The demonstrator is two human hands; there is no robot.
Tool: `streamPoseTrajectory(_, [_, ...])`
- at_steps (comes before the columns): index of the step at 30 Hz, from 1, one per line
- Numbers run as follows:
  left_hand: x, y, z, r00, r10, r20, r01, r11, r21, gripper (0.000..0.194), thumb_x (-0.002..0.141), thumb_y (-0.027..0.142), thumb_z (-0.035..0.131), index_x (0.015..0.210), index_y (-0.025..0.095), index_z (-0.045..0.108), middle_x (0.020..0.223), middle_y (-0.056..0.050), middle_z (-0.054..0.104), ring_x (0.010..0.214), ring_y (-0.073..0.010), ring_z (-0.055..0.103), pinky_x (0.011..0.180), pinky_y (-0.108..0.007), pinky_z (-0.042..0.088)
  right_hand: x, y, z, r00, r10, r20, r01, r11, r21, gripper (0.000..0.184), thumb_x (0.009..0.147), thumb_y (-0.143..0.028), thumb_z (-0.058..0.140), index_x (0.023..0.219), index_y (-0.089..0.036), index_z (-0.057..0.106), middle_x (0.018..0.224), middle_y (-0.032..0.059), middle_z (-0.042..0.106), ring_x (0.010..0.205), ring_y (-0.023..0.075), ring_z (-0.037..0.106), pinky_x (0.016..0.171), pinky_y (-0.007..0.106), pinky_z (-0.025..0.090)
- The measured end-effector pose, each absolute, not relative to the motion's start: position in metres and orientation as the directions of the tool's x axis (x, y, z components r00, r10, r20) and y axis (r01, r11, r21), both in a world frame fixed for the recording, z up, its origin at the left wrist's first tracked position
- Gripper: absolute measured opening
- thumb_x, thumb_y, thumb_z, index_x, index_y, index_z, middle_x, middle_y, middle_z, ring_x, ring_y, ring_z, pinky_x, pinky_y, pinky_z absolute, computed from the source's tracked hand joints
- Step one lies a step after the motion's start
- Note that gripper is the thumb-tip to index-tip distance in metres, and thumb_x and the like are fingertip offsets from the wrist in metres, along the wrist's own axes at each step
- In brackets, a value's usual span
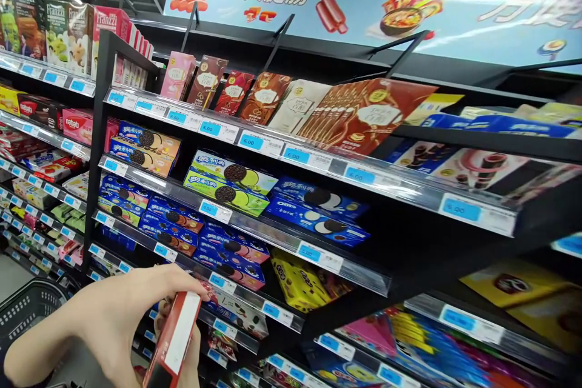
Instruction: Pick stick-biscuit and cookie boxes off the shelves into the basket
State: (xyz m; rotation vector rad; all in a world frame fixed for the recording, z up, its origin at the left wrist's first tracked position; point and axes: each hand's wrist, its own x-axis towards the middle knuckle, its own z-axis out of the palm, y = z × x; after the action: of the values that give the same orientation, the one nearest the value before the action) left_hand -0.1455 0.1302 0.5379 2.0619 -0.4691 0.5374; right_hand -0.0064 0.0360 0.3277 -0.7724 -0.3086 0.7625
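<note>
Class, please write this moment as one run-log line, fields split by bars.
left hand: holding red box | basket: lower left, partly behind forearm | shelves: ahead, stocked with cookie boxes

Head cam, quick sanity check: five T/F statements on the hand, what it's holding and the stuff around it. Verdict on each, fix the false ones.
1. The left hand is holding a red box. True.
2. The basket is at the right edge of the picture. False: it is at the left edge.
3. The green cookie boxes sit left of dark blue cookie boxes in the picture. True.
4. The tall brown packs stand below the green cookie boxes. False: they stand on a higher shelf.
5. The light blue sign at the top shows pictures of food. True.
</note>
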Motion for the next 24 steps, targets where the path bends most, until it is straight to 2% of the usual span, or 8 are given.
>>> streamPoseTrajectory(3, [-0.149, 0.137, 0.538, 0.822, -0.167, 0.545, -0.554, -0.463, 0.692, 0.091, 0.063, 0.028, 0.073, 0.146, 0.020, 0.036, 0.146, -0.011, 0.045, 0.132, -0.0303, 0.047, 0.111, -0.040, 0.038, -0.004, 0.028, 0.335, 0.647, 0.760, -0.061, -0.585, 0.444, -0.679, 0.047, 0.043, -0.050, 0.091, 0.074, -0.026, 0.065, 0.078, 0.0007, 0.072, 0.068, 0.0210, 0.068, 0.065, 0.034, 0.058])
streamPoseTrajectory(5, [-0.153, 0.142, 0.533, 0.825, -0.146, 0.546, -0.537, -0.502, 0.677, 0.085, 0.068, 0.022, 0.072, 0.146, 0.019, 0.038, 0.147, -0.011, 0.046, 0.134, -0.0287, 0.045, 0.112, -0.038, 0.038, -0.004, 0.025, 0.341, 0.625, 0.780, -0.008, -0.545, 0.429, -0.720, 0.054, 0.039, -0.045, 0.093, 0.078, -0.026, 0.061, 0.085, 0.0013, 0.072, 0.075, 0.0219, 0.068, 0.069, 0.035, 0.057])
streamPoseTrajectory(10, [-0.163, 0.152, 0.513, 0.857, -0.061, 0.511, -0.446, -0.584, 0.678, 0.044, 0.081, 0.010, 0.064, 0.124, 0.017, 0.064, 0.109, -0.009, 0.073, 0.098, -0.0181, 0.070, 0.085, -0.021, 0.053, -0.012, 0.037, 0.353, 0.602, 0.788, 0.128, -0.297, 0.369, -0.880, 0.041, 0.058, -0.042, 0.086, 0.069, -0.024, 0.050, 0.075, 0.0002, 0.069, 0.071, 0.0189, 0.066, 0.072, 0.034, 0.057])
streamPoseTrajectory(14, [-0.170, 0.160, 0.501, 0.877, -0.025, 0.479, -0.396, -0.602, 0.693, 0.041, 0.085, 0.014, 0.063, 0.126, 0.018, 0.064, 0.116, -0.009, 0.071, 0.104, -0.0189, 0.068, 0.090, -0.021, 0.051, -0.018, 0.039, 0.368, 0.500, 0.830, 0.248, 0.074, 0.245, -0.967, 0.025, 0.074, -0.044, 0.074, 0.079, -0.021, 0.063, 0.089, 0.0074, 0.073, 0.088, 0.0237, 0.070, 0.083, 0.038, 0.057])
streamPoseTrajectory(16, [-0.173, 0.164, 0.495, 0.908, 0.008, 0.420, -0.331, -0.604, 0.726, 0.043, 0.086, 0.014, 0.062, 0.128, 0.018, 0.063, 0.119, -0.008, 0.070, 0.104, -0.0193, 0.068, 0.090, -0.021, 0.051, -0.020, 0.033, 0.375, 0.418, 0.855, 0.307, 0.314, 0.181, -0.932, 0.025, 0.079, -0.040, 0.069, 0.095, -0.020, 0.069, 0.101, 0.0099, 0.073, 0.100, 0.0257, 0.068, 0.089, 0.039, 0.055])
streamPoseTrajectory(18, [-0.176, 0.168, 0.484, 0.933, 0.062, 0.356, -0.263, -0.560, 0.786, 0.043, 0.085, 0.015, 0.063, 0.128, 0.017, 0.063, 0.119, -0.008, 0.069, 0.102, -0.0194, 0.069, 0.088, -0.022, 0.051, -0.021, 0.026, 0.375, 0.387, 0.865, 0.319, 0.466, 0.115, -0.877, 0.027, 0.081, -0.036, 0.067, 0.103, -0.021, 0.070, 0.102, 0.0092, 0.073, 0.097, 0.0250, 0.069, 0.085, 0.036, 0.056])
streamPoseTrajectory(21, [-0.186, 0.172, 0.448, 0.908, 0.268, 0.323, -0.180, -0.446, 0.877, 0.048, 0.082, 0.023, 0.070, 0.129, 0.020, 0.061, 0.115, -0.008, 0.071, 0.110, -0.0211, 0.063, 0.095, -0.027, 0.047, -0.018, 0.022, 0.353, 0.405, 0.885, 0.230, 0.509, -0.009, -0.861, 0.029, 0.080, -0.040, 0.066, 0.104, -0.023, 0.068, 0.096, 0.0069, 0.074, 0.085, 0.0240, 0.071, 0.075, 0.031, 0.058])
streamPoseTrajectory(24, [-0.214, 0.171, 0.378, 0.784, 0.602, 0.152, -0.036, -0.201, 0.979, 0.075, 0.068, 0.035, 0.082, 0.136, 0.024, 0.052, 0.121, -0.008, 0.068, 0.119, -0.0255, 0.056, 0.109, -0.039, 0.036, -0.014, 0.023, 0.306, 0.356, 0.932, -0.072, 0.416, -0.226, -0.881, 0.035, 0.077, -0.044, 0.067, 0.106, -0.024, 0.064, 0.097, 0.0063, 0.075, 0.086, 0.0256, 0.072, 0.076, 0.032, 0.058])
